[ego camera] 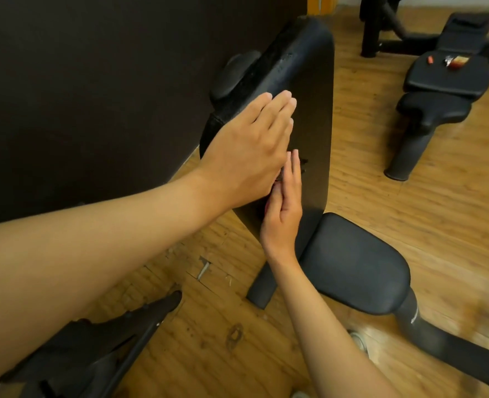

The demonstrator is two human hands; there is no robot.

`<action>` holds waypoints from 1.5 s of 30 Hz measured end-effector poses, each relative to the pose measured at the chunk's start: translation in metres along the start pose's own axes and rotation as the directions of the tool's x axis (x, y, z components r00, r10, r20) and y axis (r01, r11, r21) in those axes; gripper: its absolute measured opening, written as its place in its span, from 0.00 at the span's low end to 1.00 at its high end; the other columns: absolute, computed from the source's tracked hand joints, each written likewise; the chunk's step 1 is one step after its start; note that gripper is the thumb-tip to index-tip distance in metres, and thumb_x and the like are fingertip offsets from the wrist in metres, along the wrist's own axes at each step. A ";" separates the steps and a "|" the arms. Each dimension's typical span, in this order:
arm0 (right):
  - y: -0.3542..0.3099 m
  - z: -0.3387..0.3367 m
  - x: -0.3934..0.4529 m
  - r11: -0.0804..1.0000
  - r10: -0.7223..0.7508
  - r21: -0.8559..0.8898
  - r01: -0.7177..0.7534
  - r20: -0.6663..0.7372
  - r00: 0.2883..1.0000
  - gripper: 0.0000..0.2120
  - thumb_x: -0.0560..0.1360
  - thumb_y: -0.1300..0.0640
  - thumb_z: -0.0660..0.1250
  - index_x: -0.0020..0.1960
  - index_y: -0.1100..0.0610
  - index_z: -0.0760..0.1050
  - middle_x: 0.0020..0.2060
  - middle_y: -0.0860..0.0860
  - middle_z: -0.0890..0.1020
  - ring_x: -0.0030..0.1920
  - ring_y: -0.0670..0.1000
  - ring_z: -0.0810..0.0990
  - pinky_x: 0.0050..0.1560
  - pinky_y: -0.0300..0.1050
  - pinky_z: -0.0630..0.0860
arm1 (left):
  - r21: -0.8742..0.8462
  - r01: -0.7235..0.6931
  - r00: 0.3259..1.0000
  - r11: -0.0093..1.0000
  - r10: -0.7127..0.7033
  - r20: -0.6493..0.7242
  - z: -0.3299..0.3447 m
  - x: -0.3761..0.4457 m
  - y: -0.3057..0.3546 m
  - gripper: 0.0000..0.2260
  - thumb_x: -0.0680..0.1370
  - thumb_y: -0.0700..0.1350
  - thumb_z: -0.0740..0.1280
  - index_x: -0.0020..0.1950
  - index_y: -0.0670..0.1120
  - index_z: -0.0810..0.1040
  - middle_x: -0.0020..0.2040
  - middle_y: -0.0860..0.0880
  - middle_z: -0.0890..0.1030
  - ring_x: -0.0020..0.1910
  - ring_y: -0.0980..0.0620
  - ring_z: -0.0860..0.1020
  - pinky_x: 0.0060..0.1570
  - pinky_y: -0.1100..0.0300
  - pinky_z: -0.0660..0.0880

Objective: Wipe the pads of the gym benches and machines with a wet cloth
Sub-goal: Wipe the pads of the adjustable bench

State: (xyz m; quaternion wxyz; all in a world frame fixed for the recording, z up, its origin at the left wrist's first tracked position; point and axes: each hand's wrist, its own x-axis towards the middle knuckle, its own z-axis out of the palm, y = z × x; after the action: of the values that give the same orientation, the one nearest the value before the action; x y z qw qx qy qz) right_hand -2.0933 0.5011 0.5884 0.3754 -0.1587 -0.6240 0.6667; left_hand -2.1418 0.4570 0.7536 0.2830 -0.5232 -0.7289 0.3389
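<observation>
Wooden floor [381, 182] spans the frame. Black raised back pad [309, 90] stands at twelve o'clock, its seat pad [352, 262] at four. Left hand [246, 147] lies flat on the back pad, fingers straight together. Right hand [283, 214] presses flat below it. Cloth cannot be made out.
</observation>
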 end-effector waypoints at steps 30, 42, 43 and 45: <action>0.171 -0.044 0.011 0.931 0.331 -0.077 -0.356 -0.227 0.916 0.22 0.86 0.64 0.52 0.79 0.53 0.66 0.79 0.48 0.64 0.79 0.43 0.60 0.72 0.26 0.55 | 0.166 -0.025 0.872 0.986 -0.060 0.486 0.060 -0.005 0.153 0.41 0.83 0.60 0.55 0.81 0.33 0.39 0.80 0.31 0.37 0.80 0.32 0.36 0.65 0.25 0.27; 0.262 -0.084 0.056 0.721 0.672 0.100 -0.685 -0.340 0.658 0.23 0.85 0.65 0.52 0.78 0.54 0.67 0.77 0.49 0.68 0.77 0.46 0.64 0.72 0.32 0.58 | 0.077 -0.224 0.813 0.972 0.142 0.565 0.115 0.058 0.206 0.40 0.84 0.61 0.49 0.79 0.32 0.34 0.81 0.34 0.34 0.81 0.37 0.35 0.72 0.32 0.32; 0.268 -0.089 0.067 0.725 0.671 0.105 -0.681 -0.329 0.664 0.23 0.85 0.65 0.52 0.78 0.54 0.67 0.77 0.50 0.68 0.77 0.47 0.64 0.69 0.29 0.58 | 0.065 -0.228 0.811 0.971 0.152 0.565 0.118 0.063 0.207 0.40 0.84 0.60 0.49 0.79 0.32 0.34 0.81 0.34 0.34 0.81 0.37 0.35 0.73 0.32 0.33; 0.278 -0.099 0.090 0.702 0.704 0.145 -0.698 -0.293 0.647 0.22 0.86 0.64 0.53 0.78 0.54 0.67 0.76 0.51 0.69 0.76 0.48 0.66 0.66 0.27 0.60 | 0.042 -0.240 0.804 0.970 0.174 0.569 0.123 0.070 0.208 0.40 0.84 0.60 0.49 0.79 0.33 0.34 0.81 0.34 0.34 0.81 0.36 0.35 0.74 0.33 0.34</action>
State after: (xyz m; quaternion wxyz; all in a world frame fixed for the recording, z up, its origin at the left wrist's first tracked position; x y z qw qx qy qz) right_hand -2.1705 0.6516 0.3302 0.1880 -0.4915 -0.4366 0.7297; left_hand -2.1379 0.5460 0.5183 0.0464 -0.4602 -0.6982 0.5465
